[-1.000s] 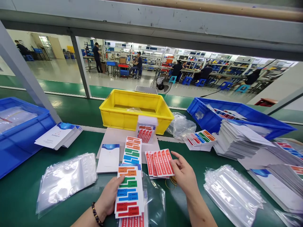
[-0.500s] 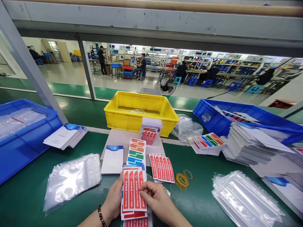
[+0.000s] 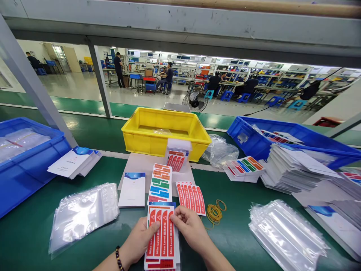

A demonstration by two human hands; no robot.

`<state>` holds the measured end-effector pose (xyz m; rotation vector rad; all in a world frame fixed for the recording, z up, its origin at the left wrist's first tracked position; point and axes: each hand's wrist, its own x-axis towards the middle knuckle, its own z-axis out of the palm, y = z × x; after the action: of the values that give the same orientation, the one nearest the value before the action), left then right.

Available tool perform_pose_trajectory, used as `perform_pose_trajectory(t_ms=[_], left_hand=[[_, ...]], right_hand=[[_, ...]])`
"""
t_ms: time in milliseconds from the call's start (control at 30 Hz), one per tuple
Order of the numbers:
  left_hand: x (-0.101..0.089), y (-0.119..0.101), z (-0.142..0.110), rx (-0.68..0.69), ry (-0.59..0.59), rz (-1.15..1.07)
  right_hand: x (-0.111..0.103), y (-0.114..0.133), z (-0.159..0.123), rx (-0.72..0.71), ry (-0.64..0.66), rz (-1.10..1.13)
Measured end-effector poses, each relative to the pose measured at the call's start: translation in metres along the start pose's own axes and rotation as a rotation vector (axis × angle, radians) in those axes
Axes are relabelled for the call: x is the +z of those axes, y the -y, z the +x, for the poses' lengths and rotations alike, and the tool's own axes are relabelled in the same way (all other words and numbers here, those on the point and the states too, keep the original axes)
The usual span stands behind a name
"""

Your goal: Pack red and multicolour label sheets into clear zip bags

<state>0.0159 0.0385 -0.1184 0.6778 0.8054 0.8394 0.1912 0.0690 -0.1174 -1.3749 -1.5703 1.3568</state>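
Observation:
A stack of red and white label sheets (image 3: 161,238) lies over a blue-topped booklet at the front centre. My left hand (image 3: 140,238) wraps its left side, thumb pressed on the top sheet. At the upper right edge, my right hand (image 3: 191,226) pinches with thumb and fingers; I cannot tell how many sheets are between them. Just beyond lies a strip of coloured stickers (image 3: 160,182). To its left is a white and blue booklet (image 3: 132,190), and to its right a fanned pile of red labels (image 3: 191,198) lies beside yellow rubber bands (image 3: 214,213).
Clear plastic bags lie in a left pile (image 3: 84,214) and a right pile (image 3: 287,235). Behind stand a yellow bin (image 3: 166,146), a left blue bin (image 3: 28,177) and a right blue bin (image 3: 254,141). A tall paper stack (image 3: 290,169) leans at the right.
My left thumb has come over the face of the top sheet. My right hand has shifted slightly up along the sheet's right edge. The view has tilted a little.

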Motion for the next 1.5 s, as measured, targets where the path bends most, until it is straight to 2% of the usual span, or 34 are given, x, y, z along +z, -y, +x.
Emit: perform_pose_trajectory(t_ms=[133,267,367,400,500,533,567,600,700,767,833,933,1067,1167,1233,1500], left_hand=[[0.001,-0.002,0.000,0.001,0.012,0.031],[0.000,-0.001,0.002,0.005,0.012,0.048],[-0.001,0.000,0.001,0.010,0.010,0.075],[-0.001,-0.001,0.000,0.011,0.018,0.091],[-0.002,-0.008,-0.003,0.031,0.076,0.231],[-0.003,-0.011,-0.003,0.070,0.084,0.321],[-0.004,-0.015,-0.003,0.118,0.069,0.432],[-0.006,-0.018,-0.003,0.165,0.025,0.562],[-0.010,-0.023,-0.002,0.257,-0.137,0.946],[-0.011,-0.023,-0.001,0.309,-0.097,1.112],[-0.010,-0.020,-0.002,0.370,0.033,1.185],[-0.008,-0.016,-0.003,0.381,0.122,1.176],[-0.008,-0.015,-0.002,0.406,0.045,0.939],[-0.008,-0.017,0.000,0.439,-0.034,0.836],[-0.007,-0.018,0.001,0.425,-0.042,0.815],[-0.007,-0.014,-0.001,0.422,0.064,0.812]], right_hand=[[-0.001,0.001,0.000,-0.034,-0.086,0.031],[-0.002,0.001,0.000,-0.034,-0.111,0.043],[-0.001,0.002,-0.001,-0.063,-0.209,0.196],[0.000,0.002,-0.001,-0.064,-0.182,0.273],[-0.003,0.004,0.000,-0.025,0.076,0.429],[-0.006,0.004,0.002,-0.015,0.114,0.450],[-0.010,0.004,0.004,-0.008,0.089,0.469],[-0.015,0.004,0.007,-0.004,0.007,0.498],[-0.030,0.003,0.015,-0.006,-0.337,0.650],[-0.033,0.004,0.018,-0.030,-0.471,0.728],[-0.030,0.005,0.017,-0.053,-0.475,0.741],[-0.023,0.005,0.014,-0.043,-0.351,0.681],[-0.024,0.002,0.012,-0.014,-0.234,0.563],[-0.029,0.001,0.014,-0.016,-0.211,0.482],[-0.031,0.002,0.014,-0.015,-0.180,0.436],[-0.038,0.006,0.013,0.027,-0.127,0.405]])
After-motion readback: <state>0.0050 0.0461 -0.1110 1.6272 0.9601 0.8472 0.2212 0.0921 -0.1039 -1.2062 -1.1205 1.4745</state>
